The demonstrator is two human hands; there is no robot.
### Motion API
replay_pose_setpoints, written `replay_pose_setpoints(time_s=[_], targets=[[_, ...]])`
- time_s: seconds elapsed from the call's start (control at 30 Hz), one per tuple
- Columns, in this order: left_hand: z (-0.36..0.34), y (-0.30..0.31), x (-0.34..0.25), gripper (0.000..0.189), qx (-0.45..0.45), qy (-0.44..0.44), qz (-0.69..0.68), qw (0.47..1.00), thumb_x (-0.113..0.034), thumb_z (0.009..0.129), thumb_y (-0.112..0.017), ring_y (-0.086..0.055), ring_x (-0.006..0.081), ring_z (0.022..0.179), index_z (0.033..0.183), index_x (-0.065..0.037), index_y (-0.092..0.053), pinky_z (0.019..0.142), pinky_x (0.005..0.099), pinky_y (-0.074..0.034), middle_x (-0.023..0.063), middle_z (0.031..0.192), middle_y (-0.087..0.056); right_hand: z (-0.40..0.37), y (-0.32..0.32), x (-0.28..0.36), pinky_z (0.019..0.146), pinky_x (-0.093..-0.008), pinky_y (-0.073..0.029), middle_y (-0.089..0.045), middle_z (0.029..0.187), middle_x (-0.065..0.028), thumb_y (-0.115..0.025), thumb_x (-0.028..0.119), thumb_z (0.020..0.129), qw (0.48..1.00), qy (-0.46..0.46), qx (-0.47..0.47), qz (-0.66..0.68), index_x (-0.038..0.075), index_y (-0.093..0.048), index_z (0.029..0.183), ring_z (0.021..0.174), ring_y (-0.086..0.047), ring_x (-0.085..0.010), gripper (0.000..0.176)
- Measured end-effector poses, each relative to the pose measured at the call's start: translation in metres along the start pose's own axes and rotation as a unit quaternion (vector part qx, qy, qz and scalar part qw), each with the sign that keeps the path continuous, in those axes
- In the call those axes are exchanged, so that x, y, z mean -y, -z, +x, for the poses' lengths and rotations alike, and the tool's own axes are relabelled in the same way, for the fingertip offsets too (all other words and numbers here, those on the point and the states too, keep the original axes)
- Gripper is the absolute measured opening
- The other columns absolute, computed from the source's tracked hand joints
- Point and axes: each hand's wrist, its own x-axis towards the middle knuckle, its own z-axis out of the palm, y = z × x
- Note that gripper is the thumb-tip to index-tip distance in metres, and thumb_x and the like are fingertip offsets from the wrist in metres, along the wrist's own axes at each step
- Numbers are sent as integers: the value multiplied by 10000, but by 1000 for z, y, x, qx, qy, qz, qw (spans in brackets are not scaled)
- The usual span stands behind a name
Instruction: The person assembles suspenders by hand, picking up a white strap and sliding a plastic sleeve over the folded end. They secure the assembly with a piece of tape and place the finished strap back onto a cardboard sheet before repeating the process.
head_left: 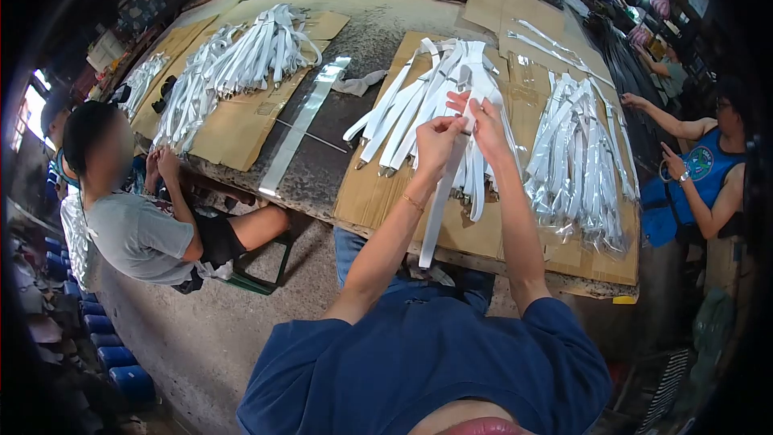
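Observation:
Both hands meet over a pile of white straps (394, 125) on a cardboard sheet. My left hand (437, 143) pinches a white strap (441, 209), whose loose end hangs down past the table edge between my forearms. My right hand (488, 127) grips the same strap just beside the left fingertips, with some of its fingers spread behind the band. The strap's upper part runs up toward the top of the pile. Small metal pieces show at the ends of several piled straps. What lies exactly between my fingertips is too small to make out.
Plastic-wrapped straps (576, 161) lie to the right, another strap heap (258, 52) at the left. A clear plastic strip (306, 125) and a thin rod (312, 136) lie between the cardboard sheets. A person in grey (145, 234) sits left; a person in blue (708, 165) is at right.

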Motion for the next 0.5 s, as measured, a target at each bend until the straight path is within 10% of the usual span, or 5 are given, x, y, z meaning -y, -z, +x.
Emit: replay_pose_setpoints(time_s=[0.3, 0.5], targets=[[5, -1, 1, 155, -17, 12, -63, 998, -96, 843, -659, -527, 75, 616, 888, 52, -655, 538, 213, -417, 43, 749, -623, -16, -11, -5, 927, -356, -416, -605, 1135, -109, -386, 298, 969, 968, -134, -3, 212, -18, -542, 1189, 1025, -574, -200, 415], [6, -2, -1, 174, -69, 7, -7, 998, -117, 831, -675, -536, 82, 623, 821, 56, -657, 557, 215, -430, 56, 726, -628, -14, -7, -29, 851, -304, -441, -604, 1145, -77, -372, 372, 969, 994, -43, -69, -68, 5, -576, 1168, 1017, -569, -157, 464]])
